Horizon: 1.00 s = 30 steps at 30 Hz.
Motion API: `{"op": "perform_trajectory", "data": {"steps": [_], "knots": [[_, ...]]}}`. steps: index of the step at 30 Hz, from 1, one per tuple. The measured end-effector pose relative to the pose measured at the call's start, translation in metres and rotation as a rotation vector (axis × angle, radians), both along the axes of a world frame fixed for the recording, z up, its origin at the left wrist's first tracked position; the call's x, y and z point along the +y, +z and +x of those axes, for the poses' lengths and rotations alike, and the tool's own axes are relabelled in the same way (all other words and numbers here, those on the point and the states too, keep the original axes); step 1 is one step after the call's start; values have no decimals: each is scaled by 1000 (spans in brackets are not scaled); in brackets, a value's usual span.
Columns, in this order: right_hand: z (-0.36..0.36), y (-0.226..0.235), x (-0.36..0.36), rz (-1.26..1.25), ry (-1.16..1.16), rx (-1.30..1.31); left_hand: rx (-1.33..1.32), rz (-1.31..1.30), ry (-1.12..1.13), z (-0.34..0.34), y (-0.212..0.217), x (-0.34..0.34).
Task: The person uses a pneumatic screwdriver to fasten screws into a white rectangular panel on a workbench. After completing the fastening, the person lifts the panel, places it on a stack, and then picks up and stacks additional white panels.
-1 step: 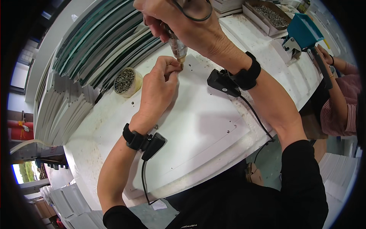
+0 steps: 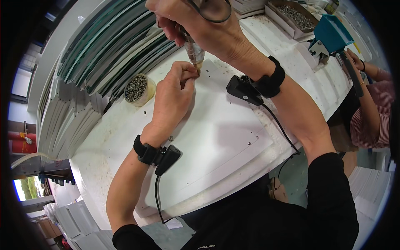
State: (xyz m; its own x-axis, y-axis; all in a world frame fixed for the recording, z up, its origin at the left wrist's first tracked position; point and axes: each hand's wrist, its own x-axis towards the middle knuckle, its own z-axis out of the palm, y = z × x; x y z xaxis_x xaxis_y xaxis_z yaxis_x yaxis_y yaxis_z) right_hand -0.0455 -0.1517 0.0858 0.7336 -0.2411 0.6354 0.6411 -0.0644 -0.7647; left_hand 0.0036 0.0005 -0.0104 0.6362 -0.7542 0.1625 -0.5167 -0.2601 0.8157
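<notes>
My right hand [image 2: 208,31] is wrapped round an upright power screwdriver [image 2: 194,53] with a clear-looking nose and a copper-coloured tip. Its tip points down at the far part of a white panel [image 2: 212,121] lying on the worktable. Close beside that tip, the thumb and fingers of my left hand [image 2: 171,98] are pinched together at the panel. Whatever they hold is too small and hidden to make out. Left of this hand stands a small round tub [image 2: 149,95] full of metal screws. A few small dark holes or screws dot the panel.
Curved stacked panels [image 2: 112,46] in white, grey and green crowd the far left. At the back right are a carton [image 2: 287,30] of small metal parts and a teal hopper-shaped tool [image 2: 332,34]. A co-worker's hand [image 2: 355,60] is beside it. Cables hang from my wrist straps.
</notes>
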Motion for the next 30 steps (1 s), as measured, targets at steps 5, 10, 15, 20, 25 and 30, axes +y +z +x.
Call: {"op": "perform_trajectory", "data": {"steps": [5,10,15,20,25,30], "knots": [[0,2,-3,-28,12,87,-494,298,-121,-17,13,23],[-1,2,-3,-80,60,46,-700,409,-197,-22,7,31],[11,-7,-8,-187,88,151,-759,417,-197,-22,9,31],[9,-8,-3,-160,112,177,-746,414,-200,-22,10,33],[-5,7,14,-75,120,194,-730,425,-202,-21,13,37],[-13,18,2,-62,34,43,-704,265,-98,-10,21,49]]}}
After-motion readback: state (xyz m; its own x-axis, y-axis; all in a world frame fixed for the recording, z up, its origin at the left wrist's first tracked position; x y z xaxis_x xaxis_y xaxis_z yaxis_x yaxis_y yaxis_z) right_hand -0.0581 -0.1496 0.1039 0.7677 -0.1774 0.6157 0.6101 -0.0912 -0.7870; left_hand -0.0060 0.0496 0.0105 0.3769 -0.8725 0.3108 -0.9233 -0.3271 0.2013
